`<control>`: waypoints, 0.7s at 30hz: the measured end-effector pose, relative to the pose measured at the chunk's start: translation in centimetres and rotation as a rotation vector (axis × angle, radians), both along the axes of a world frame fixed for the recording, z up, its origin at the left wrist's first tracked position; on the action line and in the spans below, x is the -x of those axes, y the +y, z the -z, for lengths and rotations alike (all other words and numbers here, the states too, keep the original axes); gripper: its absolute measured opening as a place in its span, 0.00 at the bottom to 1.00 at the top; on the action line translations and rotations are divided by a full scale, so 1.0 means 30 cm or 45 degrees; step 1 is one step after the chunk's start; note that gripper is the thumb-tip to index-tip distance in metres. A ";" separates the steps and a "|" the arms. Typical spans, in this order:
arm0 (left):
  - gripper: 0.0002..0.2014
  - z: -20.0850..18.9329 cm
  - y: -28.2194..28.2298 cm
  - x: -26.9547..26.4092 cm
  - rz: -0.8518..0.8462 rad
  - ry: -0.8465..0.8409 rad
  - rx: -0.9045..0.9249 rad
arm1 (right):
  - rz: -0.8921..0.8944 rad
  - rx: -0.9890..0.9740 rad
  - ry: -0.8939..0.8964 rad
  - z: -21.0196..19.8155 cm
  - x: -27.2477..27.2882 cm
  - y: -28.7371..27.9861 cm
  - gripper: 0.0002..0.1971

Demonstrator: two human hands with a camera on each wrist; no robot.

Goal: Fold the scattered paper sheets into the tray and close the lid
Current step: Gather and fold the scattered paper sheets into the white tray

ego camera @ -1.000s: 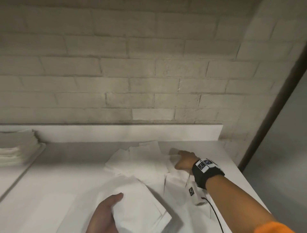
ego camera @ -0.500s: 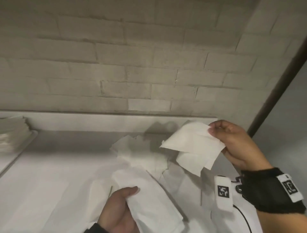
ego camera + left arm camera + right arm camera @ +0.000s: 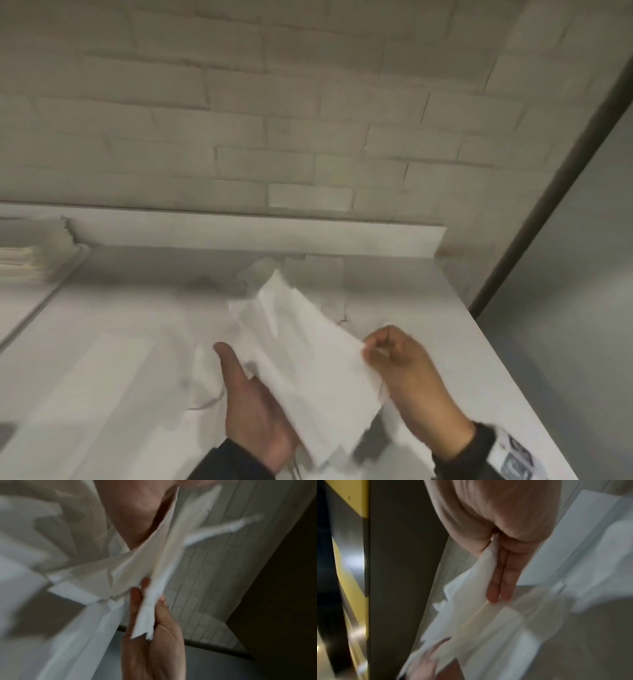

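Observation:
In the head view a bunch of white paper sheets (image 3: 308,363) hangs tilted between my two hands above the table. My right hand (image 3: 400,370) pinches its right edge between thumb and fingers; the right wrist view shows the sheet (image 3: 471,585) clamped under straight fingers (image 3: 501,577). My left hand (image 3: 253,411) lies palm up under the lower left part, thumb straight and off the paper, fingers hidden beneath it. The left wrist view shows the paper (image 3: 137,568) blurred. More loose sheets (image 3: 308,274) lie on the table behind. The tray (image 3: 68,270) at far left holds a stack of sheets (image 3: 30,246).
The white table (image 3: 102,359) has a raised ledge (image 3: 239,233) along the brick wall. Its right edge runs diagonally near my right wrist, with grey floor beyond. A dark post (image 3: 548,171) rises at the right. No lid is in view.
My right hand lifted a sheet off the table and brought it down and left onto the sheets at my left hand. My left thumb, earlier pressed on its stack, now stands off the paper.

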State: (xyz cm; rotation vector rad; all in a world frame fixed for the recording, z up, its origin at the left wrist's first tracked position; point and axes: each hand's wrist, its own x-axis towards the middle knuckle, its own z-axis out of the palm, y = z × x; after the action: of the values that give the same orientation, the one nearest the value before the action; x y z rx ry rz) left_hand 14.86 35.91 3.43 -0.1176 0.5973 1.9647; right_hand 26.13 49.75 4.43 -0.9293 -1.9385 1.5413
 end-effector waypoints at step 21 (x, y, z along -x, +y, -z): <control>0.25 -0.012 -0.035 0.179 -0.347 1.665 0.593 | -0.181 0.273 0.388 0.013 0.222 -0.098 0.26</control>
State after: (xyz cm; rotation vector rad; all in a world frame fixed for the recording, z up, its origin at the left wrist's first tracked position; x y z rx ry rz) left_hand 9.48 34.87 3.80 0.9080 1.9408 1.9255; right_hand 19.47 46.81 4.04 -0.6039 -1.6777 1.8792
